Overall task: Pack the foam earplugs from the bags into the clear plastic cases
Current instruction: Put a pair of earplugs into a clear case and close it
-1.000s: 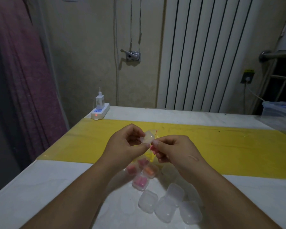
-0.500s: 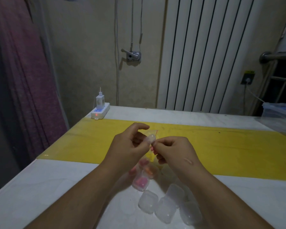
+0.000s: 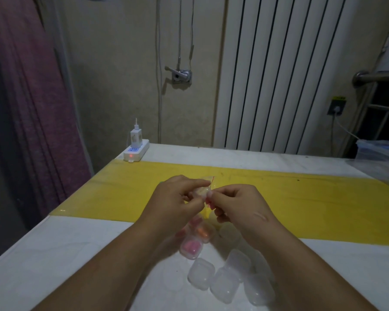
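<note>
My left hand [image 3: 177, 198] and my right hand [image 3: 238, 203] meet above the table and pinch a small clear bag [image 3: 208, 187] with a red zip line between their fingertips. A pale earplug [image 3: 200, 192] shows inside the bag at my left fingers. Below the hands lie clear plastic cases: one with pink earplugs [image 3: 191, 247], one with orange earplugs [image 3: 203, 232], and several empty ones [image 3: 201, 273] nearer to me. Part of the pile is hidden behind my forearms.
The white table [image 3: 54, 254] has a yellow strip [image 3: 312, 205] across it. A white power strip [image 3: 136, 152] with a charger sits at the far left corner. A clear plastic bag [image 3: 382, 158] lies at the far right. A radiator and wall stand behind.
Both hands have kept hold of the small bag and shifted their fingers on it; the left fingers now close over the bag's top where the index was raised before.
</note>
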A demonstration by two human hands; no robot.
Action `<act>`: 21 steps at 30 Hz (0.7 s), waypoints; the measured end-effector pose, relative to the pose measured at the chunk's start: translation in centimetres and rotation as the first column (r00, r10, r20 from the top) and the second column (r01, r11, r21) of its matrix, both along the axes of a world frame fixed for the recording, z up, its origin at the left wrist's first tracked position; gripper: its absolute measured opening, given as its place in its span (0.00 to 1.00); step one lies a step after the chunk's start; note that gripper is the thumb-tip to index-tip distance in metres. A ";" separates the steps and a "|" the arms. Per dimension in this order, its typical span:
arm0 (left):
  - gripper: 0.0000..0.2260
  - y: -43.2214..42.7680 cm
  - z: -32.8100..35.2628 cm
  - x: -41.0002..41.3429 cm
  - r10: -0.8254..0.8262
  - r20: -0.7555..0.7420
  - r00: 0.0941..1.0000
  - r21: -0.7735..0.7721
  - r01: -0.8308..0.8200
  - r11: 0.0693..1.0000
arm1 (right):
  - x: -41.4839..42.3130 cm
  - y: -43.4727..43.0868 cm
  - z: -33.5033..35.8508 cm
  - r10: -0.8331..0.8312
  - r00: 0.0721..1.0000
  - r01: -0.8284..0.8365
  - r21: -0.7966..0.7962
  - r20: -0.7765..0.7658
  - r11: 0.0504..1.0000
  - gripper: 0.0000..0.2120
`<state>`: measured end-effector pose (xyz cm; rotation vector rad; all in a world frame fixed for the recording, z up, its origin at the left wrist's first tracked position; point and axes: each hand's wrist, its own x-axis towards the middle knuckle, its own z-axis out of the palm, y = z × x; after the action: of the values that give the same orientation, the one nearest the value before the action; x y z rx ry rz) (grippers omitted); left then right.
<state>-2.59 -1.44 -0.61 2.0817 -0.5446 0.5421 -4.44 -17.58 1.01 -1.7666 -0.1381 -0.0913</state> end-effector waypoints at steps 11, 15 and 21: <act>0.14 -0.5 0.6 -0.4 -0.230 -0.165 0.959 -0.317 0.169 0.933 | -0.2 -0.3 0.6 0.029 0.999 -0.030 0.012 0.024 0.999 0.09; 0.08 -0.2 0.7 -0.2 -0.213 -0.173 0.962 -0.436 0.120 0.892 | -0.4 -0.3 0.4 0.100 0.991 -0.101 -0.006 -0.092 0.995 0.09; 0.11 0.2 0.4 0.1 -0.197 -0.168 0.966 -0.427 0.109 0.898 | -0.5 0.2 0.6 0.142 0.978 -0.114 0.174 -0.156 0.978 0.10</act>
<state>-2.51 -1.27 -0.17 1.6469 -0.4237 0.3089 -4.90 -17.38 1.60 -1.5885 -0.1190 0.1365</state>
